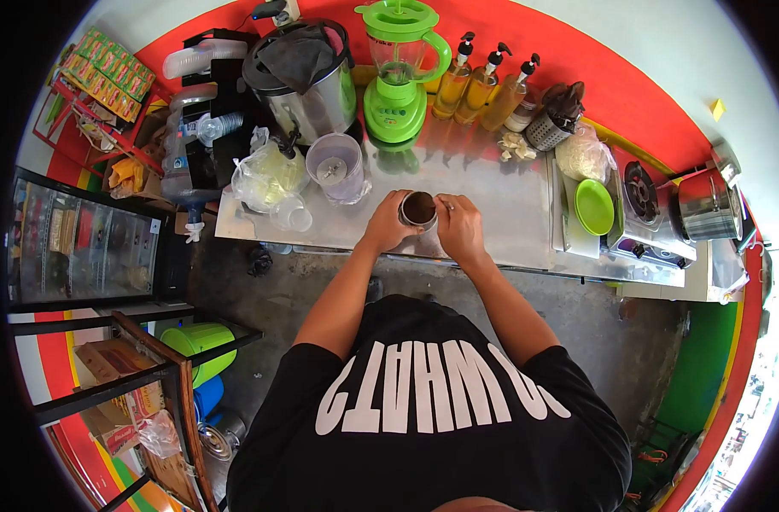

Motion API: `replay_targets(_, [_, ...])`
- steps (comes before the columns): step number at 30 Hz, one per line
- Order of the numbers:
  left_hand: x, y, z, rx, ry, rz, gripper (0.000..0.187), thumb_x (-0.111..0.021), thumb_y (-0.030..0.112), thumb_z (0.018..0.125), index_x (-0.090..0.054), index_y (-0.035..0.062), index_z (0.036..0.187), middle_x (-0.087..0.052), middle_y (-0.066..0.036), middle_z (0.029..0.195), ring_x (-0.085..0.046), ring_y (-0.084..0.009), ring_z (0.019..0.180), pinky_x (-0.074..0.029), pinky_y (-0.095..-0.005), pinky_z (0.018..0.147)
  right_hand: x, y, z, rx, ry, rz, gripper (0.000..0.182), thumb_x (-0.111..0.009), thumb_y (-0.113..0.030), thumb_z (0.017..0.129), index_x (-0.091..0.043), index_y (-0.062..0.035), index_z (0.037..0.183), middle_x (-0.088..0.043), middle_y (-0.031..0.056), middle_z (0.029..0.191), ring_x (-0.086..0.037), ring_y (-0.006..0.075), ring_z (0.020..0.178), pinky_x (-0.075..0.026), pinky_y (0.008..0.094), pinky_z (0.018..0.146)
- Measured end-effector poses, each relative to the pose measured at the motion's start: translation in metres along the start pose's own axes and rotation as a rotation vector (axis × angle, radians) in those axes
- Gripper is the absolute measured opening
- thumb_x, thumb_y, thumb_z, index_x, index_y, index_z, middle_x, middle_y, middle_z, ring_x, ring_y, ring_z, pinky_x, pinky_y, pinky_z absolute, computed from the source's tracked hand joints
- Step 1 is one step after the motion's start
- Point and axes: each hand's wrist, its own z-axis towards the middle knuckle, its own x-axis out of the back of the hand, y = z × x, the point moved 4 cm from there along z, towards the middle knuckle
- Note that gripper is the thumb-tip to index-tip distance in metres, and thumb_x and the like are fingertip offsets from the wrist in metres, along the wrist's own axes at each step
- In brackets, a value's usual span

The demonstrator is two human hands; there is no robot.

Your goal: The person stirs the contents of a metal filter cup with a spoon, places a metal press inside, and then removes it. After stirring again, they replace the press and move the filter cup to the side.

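A small open jar (418, 208) with dark brown contents stands near the front edge of the metal counter (492, 213). My left hand (391, 224) is wrapped round its left side. My right hand (462, 229) is closed at the jar's right side, pinching what looks like a thin utensil handle (445, 203); its lower end is hard to make out. Behind my left hand stands a clear plastic pitcher (336, 167). The green blender (396, 102) is farther back, beyond the jar.
Three pump bottles (479, 90) line the back wall beside a utensil holder (550, 130). A green plate (594, 207), a stove (641, 192) and a pot (709, 209) are at right. Plastic bags (265, 175), cups (292, 213) and a large steel container (308, 102) occupy the left.
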Motion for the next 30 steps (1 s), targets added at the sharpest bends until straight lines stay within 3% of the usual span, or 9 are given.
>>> replay_targets(4, [0.000,0.000,0.002,-0.008,-0.006,0.027,0.079,-0.098,0.017,0.065,-0.062,0.0064,0.135,-0.065,-0.017,0.130,-0.064,-0.0397,0.122,-0.052,-0.0457,0.104,-0.010,-0.003,-0.010,0.155,-0.093,0.005,0.012,-0.070,0.002,0.087,-0.074,-0.0024,0.097,-0.072,0.0138,0.088,-0.067,0.0371,0.085,-0.056,0.0477,0.077])
replay_targets(6, [-0.001,-0.002,0.002,-0.003,-0.003,0.017,0.078,-0.098,0.017,0.065,-0.062,0.0062,0.134,-0.065,-0.017,0.129,-0.064,-0.0398,0.121,-0.052,-0.0457,0.104,-0.013,-0.012,-0.017,0.345,-0.216,0.042,0.017,-0.071,0.003,0.082,-0.074,-0.0030,0.098,-0.072,0.0118,0.089,-0.067,0.0353,0.088,-0.057,0.0467,0.078])
replay_targets(10, [-0.002,-0.001,0.001,-0.026,0.020,0.000,0.076,-0.097,0.016,0.066,-0.063,0.0051,0.133,-0.066,-0.018,0.126,-0.065,-0.0395,0.120,-0.052,-0.0448,0.103,-0.005,-0.007,-0.020,0.367,-0.346,-0.004,0.017,-0.072,0.002,0.081,-0.074,-0.0035,0.097,-0.073,0.0107,0.092,-0.068,0.0347,0.089,-0.057,0.0464,0.080])
replay_targets(13, [0.002,0.003,0.001,-0.034,0.014,0.005,0.078,-0.098,0.017,0.064,-0.063,0.0059,0.132,-0.066,-0.017,0.126,-0.064,-0.0401,0.120,-0.052,-0.0459,0.104,0.001,0.002,-0.006,0.263,-0.308,0.105,0.014,-0.073,0.000,0.085,-0.073,-0.0027,0.098,-0.075,0.0119,0.095,-0.069,0.0351,0.092,-0.058,0.0452,0.082])
replay_targets(15, [0.001,0.004,0.000,-0.023,-0.002,0.005,0.079,-0.098,0.018,0.064,-0.063,0.0060,0.133,-0.066,-0.017,0.126,-0.064,-0.0400,0.121,-0.052,-0.0460,0.105,0.006,0.007,0.006,0.183,-0.149,0.102,0.008,-0.071,-0.005,0.099,-0.073,0.0020,0.103,-0.078,0.0143,0.092,-0.074,0.0269,0.082,-0.059,0.0391,0.075])
replay_targets(16, [0.001,0.004,-0.001,-0.024,0.006,0.012,0.080,-0.098,0.018,0.063,-0.063,0.0062,0.134,-0.066,-0.017,0.127,-0.064,-0.0398,0.122,-0.051,-0.0460,0.105,0.005,0.005,0.008,0.181,-0.150,0.102,0.008,-0.071,-0.005,0.099,-0.073,0.0020,0.103,-0.078,0.0143,0.092,-0.074,0.0269,0.082,-0.059,0.0391,0.075])
replay_targets(18, [0.001,0.003,-0.001,-0.026,0.015,0.020,0.081,-0.099,0.018,0.063,-0.063,0.0065,0.135,-0.066,-0.017,0.128,-0.063,-0.0397,0.123,-0.051,-0.0460,0.106,-0.002,0.020,0.011,-0.367,-0.143,0.273,0.016,-0.066,-0.009,0.105,-0.072,0.0052,0.099,-0.077,0.0143,0.083,-0.074,0.0185,0.071,-0.060,0.0336,0.068])
replay_targets(21, [-0.001,0.000,-0.001,0.029,0.006,-0.032,0.082,-0.099,0.018,0.063,-0.062,0.0068,0.136,-0.065,-0.016,0.130,-0.063,-0.0393,0.124,-0.051,-0.0455,0.107,-0.011,0.030,0.008,-0.579,-0.065,0.496,0.022,-0.064,-0.011,0.106,-0.071,0.0072,0.096,-0.076,0.0132,0.077,-0.072,0.0135,0.065,-0.060,0.0301,0.062])
replay_targets(30, [0.002,0.004,-0.004,0.028,0.018,-0.011,0.080,-0.098,0.018,0.064,-0.063,0.0072,0.135,-0.066,-0.015,0.131,-0.064,-0.0382,0.124,-0.052,-0.0454,0.106,-0.012,0.045,-0.011,-0.571,-0.134,0.390,0.022,-0.065,-0.011,0.104,-0.073,0.0069,0.094,-0.076,0.0121,0.073,-0.072,0.0155,0.061,-0.058,0.0318,0.061])
